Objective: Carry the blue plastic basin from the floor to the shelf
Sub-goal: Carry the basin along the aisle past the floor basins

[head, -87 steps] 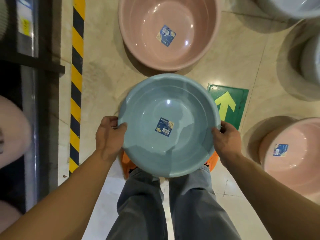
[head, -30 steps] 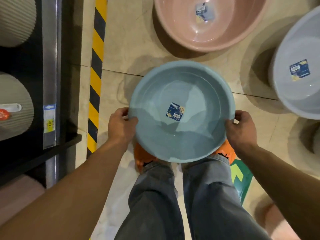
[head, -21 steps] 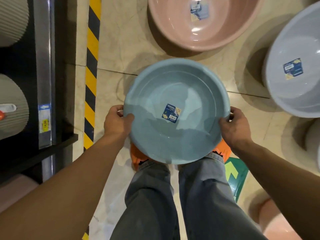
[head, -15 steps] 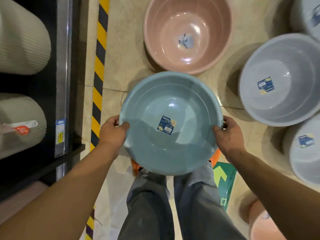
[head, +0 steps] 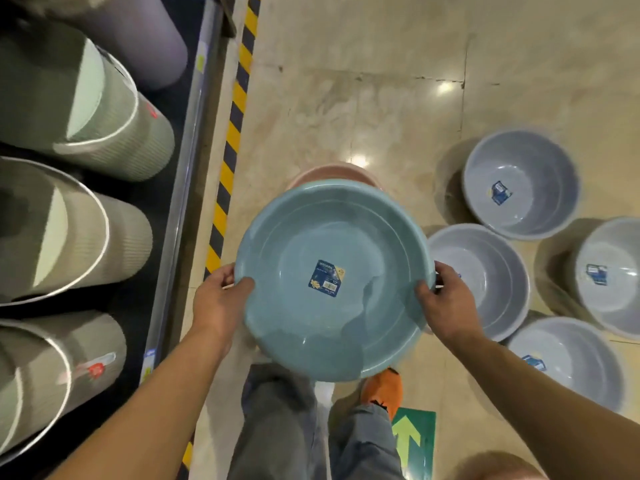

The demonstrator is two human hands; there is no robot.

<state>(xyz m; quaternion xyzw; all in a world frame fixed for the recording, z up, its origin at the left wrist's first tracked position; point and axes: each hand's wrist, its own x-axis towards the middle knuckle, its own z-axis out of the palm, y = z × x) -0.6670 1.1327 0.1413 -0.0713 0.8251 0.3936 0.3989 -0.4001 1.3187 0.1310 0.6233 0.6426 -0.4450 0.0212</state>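
Both hands — left hand (head: 221, 303), right hand (head: 446, 303) — grip clamped on the blue plastic basin's (head: 332, 282) rim, above the floor (head: 381, 109).

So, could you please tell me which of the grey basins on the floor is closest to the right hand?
The grey basin just beyond the right hand, beside the blue basin; the other three grey ones sit farther right.

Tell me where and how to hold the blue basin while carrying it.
Grip the blue basin by its rolled rim at two opposite sides, as the left hand and right hand do: thumbs over the lip, fingers beneath. It is wide, round and handle-less, so a grip from both sides probably keeps it level.
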